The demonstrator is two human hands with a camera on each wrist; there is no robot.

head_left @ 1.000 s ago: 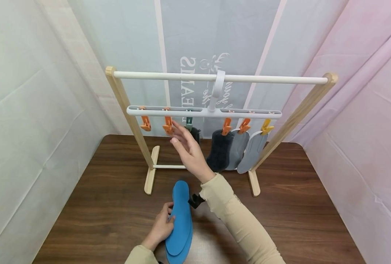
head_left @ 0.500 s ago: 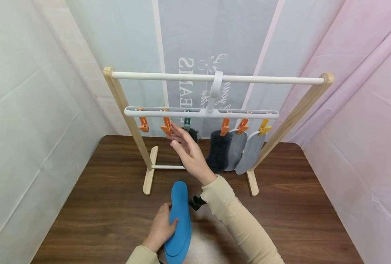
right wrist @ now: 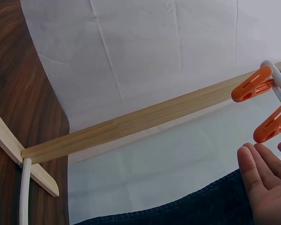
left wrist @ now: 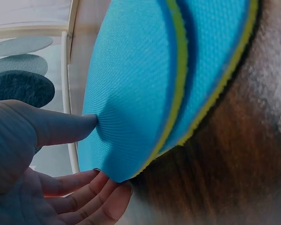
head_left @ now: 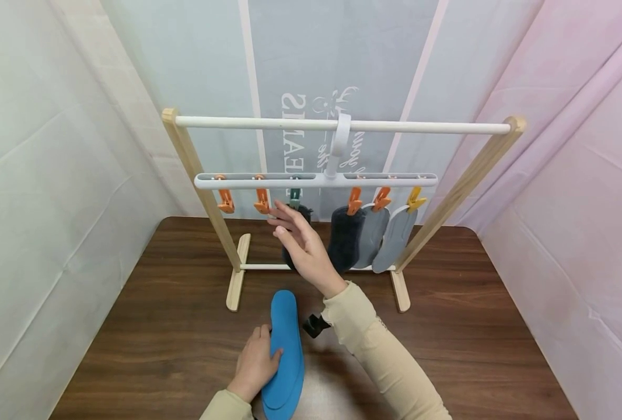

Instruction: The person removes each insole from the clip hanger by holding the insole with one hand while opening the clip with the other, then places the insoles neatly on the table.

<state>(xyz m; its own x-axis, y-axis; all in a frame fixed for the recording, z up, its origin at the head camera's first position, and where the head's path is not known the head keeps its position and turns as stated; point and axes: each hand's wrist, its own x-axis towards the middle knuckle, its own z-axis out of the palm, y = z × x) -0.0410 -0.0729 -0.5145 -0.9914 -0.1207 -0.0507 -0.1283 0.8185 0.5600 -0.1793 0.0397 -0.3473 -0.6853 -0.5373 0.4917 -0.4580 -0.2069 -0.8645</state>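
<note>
Two blue insoles lie overlapped, one on top of the other, low in the head view. My left hand (head_left: 255, 363) pinches the edge of the upper blue insole (head_left: 285, 350); the left wrist view shows the thumb (left wrist: 68, 127) on its face and the fingers under its edge. Higher up, my right hand (head_left: 310, 254) is raised with fingers extended, holding nothing. Its fingertips are right beside an orange clip (head_left: 261, 202). Behind that hand, partly hidden, a dark fuzzy insole (head_left: 304, 213) hangs from a green clip (head_left: 295, 196).
A wooden rack (head_left: 460, 192) carries a white clip hanger (head_left: 269, 183) on its top rod. Another orange clip (head_left: 225, 202) hangs at the left. Further right hang a dark insole (head_left: 345, 240) and two grey insoles, one from a yellow clip (head_left: 416, 199). Curtains enclose the table (head_left: 159, 326).
My right hand's fingertips have moved slightly down along the orange clip. My left thumb has slid further onto the upper blue insole. The head view has shifted a little.
</note>
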